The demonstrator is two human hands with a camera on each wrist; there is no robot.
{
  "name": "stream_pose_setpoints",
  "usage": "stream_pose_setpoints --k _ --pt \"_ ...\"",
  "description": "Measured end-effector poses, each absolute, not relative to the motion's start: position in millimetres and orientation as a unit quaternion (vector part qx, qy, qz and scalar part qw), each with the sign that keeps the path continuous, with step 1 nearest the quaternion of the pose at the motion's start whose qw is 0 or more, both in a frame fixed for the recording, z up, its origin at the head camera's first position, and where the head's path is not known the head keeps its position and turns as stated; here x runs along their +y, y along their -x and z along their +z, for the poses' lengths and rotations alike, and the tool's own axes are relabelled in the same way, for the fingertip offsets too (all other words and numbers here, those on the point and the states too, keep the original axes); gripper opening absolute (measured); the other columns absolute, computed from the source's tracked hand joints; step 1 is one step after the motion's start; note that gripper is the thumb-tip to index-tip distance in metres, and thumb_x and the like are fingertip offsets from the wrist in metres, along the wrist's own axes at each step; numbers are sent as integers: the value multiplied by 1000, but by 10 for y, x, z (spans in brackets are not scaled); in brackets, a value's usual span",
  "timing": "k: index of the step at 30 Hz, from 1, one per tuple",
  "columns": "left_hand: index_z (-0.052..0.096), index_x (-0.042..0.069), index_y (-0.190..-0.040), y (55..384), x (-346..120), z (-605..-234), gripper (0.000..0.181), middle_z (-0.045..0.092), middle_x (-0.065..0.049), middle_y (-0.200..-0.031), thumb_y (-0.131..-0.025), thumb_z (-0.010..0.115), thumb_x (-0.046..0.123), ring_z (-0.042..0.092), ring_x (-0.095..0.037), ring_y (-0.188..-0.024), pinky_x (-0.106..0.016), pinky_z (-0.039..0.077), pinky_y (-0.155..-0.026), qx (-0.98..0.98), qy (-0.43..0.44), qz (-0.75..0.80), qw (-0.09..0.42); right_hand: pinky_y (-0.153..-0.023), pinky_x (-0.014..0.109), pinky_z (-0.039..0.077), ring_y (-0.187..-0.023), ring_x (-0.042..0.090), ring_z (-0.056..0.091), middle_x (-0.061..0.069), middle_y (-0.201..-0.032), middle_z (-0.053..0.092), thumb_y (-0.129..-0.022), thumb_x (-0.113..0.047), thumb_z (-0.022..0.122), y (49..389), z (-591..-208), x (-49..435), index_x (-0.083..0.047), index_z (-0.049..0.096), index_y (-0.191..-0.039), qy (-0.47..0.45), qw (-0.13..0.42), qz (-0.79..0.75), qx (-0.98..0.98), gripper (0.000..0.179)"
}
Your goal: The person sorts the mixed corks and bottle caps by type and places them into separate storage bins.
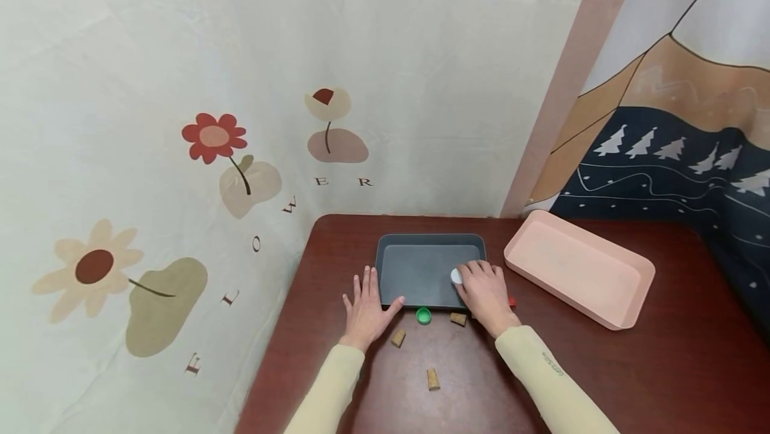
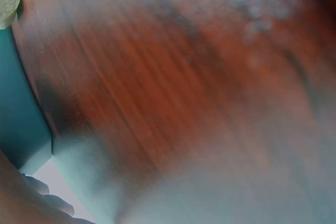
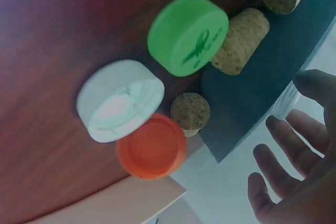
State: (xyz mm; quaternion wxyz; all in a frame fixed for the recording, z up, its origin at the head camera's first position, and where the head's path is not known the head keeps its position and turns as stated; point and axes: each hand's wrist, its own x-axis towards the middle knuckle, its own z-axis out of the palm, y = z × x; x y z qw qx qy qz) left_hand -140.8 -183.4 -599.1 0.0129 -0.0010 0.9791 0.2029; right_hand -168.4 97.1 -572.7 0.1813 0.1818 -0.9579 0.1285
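Over the right part of the dark grey tray (image 1: pixel 421 273), my right hand (image 1: pixel 486 292) pinches a white bottle cap (image 1: pixel 456 276). Its ridged edge shows between thumb and fingers in the right wrist view. My left hand (image 1: pixel 367 313) lies at the tray's left front corner, fingers straight along the side and thumb by the front edge. Below my right hand, a green cap (image 3: pixel 188 35), a second white cap (image 3: pixel 121 100), an orange cap (image 3: pixel 152 148) and several corks (image 3: pixel 241 40) sit by the tray; in the head view that hand hides most of these.
A pink tray (image 1: pixel 571 267) stands at an angle on the right. Another green cap (image 1: pixel 424 315) lies before the grey tray's front edge. Nearer me on the brown table (image 1: pixel 481 387) are two corks, one a cork (image 1: pixel 433 379) toward the front. A printed curtain (image 1: pixel 421 86) hangs behind.
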Motion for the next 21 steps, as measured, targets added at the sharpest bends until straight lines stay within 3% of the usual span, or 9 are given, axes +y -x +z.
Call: stream_pose_setpoints --k 10,16,21 --pt "14 8 -167 1410 -1830 -6003 106 11 -11 -173 -93 53 75 9 -42 -158 -76 14 -115 979 3 204 15 -94 58 47 -119 40 60 11 -104 72 -85 -16 85 1839 -5786 927 -8 76 -104 -192 156 92 -965 23" --pt "15 8 -166 1412 -1822 -6017 106 12 -12 -173 -93 52 75 10 -42 -157 -75 16 -115 979 1 205 12 -108 68 36 -132 43 53 12 -118 73 -85 -24 86 1812 -5755 932 -8 74 -119 -177 114 81 -974 39" --pt "15 8 -166 1411 -1824 -6001 106 13 -13 -173 -93 53 74 10 -42 -157 -76 15 -115 978 2 209 12 -112 73 27 -143 44 44 13 -135 66 -90 -32 82 1710 -5724 967 -9 68 -135 -163 100 108 -976 52"
